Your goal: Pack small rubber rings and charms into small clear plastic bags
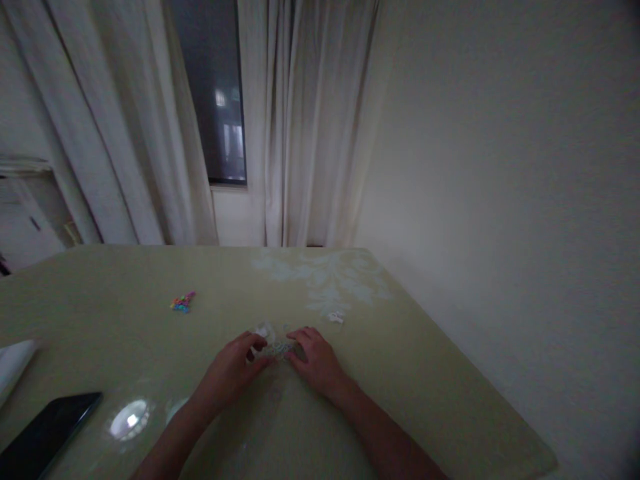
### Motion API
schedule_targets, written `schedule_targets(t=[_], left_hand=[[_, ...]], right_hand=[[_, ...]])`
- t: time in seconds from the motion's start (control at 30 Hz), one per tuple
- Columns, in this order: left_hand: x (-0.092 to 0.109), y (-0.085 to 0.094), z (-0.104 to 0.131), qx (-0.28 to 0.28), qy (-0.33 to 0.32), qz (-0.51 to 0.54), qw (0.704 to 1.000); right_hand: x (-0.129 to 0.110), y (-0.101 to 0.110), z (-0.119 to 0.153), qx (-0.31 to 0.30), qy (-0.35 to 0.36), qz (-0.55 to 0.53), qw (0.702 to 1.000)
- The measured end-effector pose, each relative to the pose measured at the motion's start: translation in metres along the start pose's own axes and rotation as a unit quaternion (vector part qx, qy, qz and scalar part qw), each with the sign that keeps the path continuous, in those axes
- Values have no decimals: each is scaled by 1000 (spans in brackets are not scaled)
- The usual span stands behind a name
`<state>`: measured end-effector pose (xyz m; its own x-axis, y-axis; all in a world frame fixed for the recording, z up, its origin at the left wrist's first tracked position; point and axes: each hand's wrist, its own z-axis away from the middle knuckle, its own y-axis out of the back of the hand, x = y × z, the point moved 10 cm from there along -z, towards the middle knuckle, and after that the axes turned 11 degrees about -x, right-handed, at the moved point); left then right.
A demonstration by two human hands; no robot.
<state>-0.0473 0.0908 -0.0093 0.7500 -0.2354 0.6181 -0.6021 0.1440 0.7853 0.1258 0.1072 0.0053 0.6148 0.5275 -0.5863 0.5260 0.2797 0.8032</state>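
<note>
Between my hands, on the pale green table (280,427), lies a small tangle of thin, light, shiny pieces (280,349), too fine to make out singly. My left hand (239,363) curls at its left side, thumb and fingers apart, fingertips at the edge of the tangle. From the right, my right hand (316,360) touches the tangle with its thumb and fingers spaced apart. A clear plastic piece (263,331) sits just behind my left fingertips. Small white items (335,318) lie beyond my right hand.
A cluster of small colourful pieces (183,303) lies farther back on the left. A black phone-like device (47,433) and a white object (16,363) are at the left edge. Curtains (320,133) hang behind the table, and a wall (500,167) stands along the right.
</note>
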Motion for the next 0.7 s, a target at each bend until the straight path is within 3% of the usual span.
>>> schedule_targets(t=[0.07,0.3,0.5,0.7], left_hand=[[8,-12,2,-34,-15,18,999],[18,-28,-8,-10,-29,32,999],[31,-30,-14,31,-47,33,998],[31,-25,-11,35,-30,26,999]], right_hand=[[3,1,-1,-4,1,-5,1000],[-4,-16,-12,-28,31,-16,999],[-6,-18,-13,-18,32,-5,999],[-8,-10,-9,13,32,-22,999]])
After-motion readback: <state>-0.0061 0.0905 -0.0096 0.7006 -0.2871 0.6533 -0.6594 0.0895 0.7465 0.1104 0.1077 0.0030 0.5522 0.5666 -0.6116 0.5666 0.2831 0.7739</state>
